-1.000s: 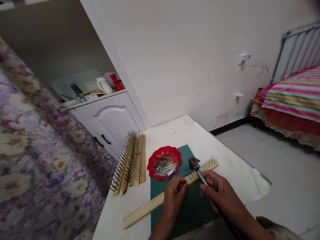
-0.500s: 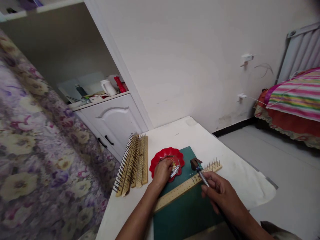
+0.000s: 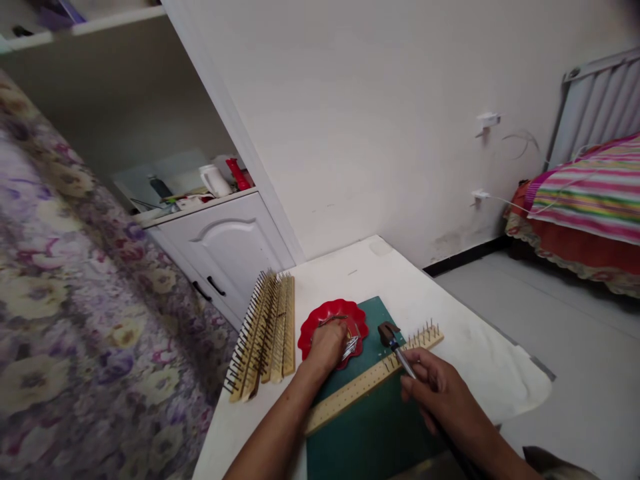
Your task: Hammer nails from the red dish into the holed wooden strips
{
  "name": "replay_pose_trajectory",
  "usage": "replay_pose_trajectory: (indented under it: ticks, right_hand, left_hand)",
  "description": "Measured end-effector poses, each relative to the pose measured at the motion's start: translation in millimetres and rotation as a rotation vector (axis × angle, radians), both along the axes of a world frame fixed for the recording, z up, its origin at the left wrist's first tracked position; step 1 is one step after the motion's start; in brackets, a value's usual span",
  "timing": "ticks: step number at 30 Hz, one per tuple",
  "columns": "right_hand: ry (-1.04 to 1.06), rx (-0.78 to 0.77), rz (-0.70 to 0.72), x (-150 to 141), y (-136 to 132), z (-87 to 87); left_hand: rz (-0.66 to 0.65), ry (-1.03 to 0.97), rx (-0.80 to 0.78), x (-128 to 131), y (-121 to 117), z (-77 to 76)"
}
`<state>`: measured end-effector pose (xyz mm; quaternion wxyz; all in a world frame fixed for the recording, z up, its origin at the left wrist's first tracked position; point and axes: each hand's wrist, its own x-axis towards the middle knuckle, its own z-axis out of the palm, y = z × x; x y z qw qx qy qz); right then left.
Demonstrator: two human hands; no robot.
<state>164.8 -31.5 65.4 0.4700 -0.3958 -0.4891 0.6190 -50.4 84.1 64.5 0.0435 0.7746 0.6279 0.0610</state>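
Note:
My right hand (image 3: 434,387) is wrapped round the shaft of a hammer (image 3: 406,363); its dark head is raised over the pegboard strip. My left hand (image 3: 330,343) reaches into a red scalloped dish (image 3: 320,311), its fingers curled down among the contents. Whatever they pinch is hidden. Silvery nails (image 3: 351,347) lie in the dish beside those fingers. Between my hands, a wooden strip (image 3: 345,396) with rows of small holes crosses a green mat (image 3: 370,433) at a slant. Several nails (image 3: 424,333) stand upright in its right end.
Several nail-studded wooden strips (image 3: 265,333) lie side by side at the left of the white table (image 3: 345,257). A white cabinet (image 3: 230,240) and a floral curtain (image 3: 100,300) stand on the left. To the right is a bed with a striped cover (image 3: 590,187).
My left hand has shifted slightly within the dish, fingers more tucked under. The hammer head has turned a little and still hovers above the strip. The camera view has moved slightly.

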Motion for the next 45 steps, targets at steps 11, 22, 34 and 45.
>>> replay_pose_trajectory:
  ticks: [11, 22, 34, 45]
  right_hand:
    - [0.017, 0.015, -0.014, -9.9, 2.5, -1.7]
    - [0.051, 0.023, -0.085, -12.8, 3.0, -3.5]
    - [-0.008, 0.030, -0.038, -14.7, -2.7, -4.5]
    - [0.006, 0.034, -0.106, -3.1, -1.7, -0.5]
  left_hand:
    - [-0.028, -0.934, -0.120, 19.8, -52.4, 5.8]
    - [0.083, -1.690, -0.443, 56.3, -95.1, -6.0]
    - [-0.125, -0.967, -0.160, 46.5, -119.0, -5.9]
    - [0.104, -0.989, 0.018, 39.5, -87.9, -30.1]
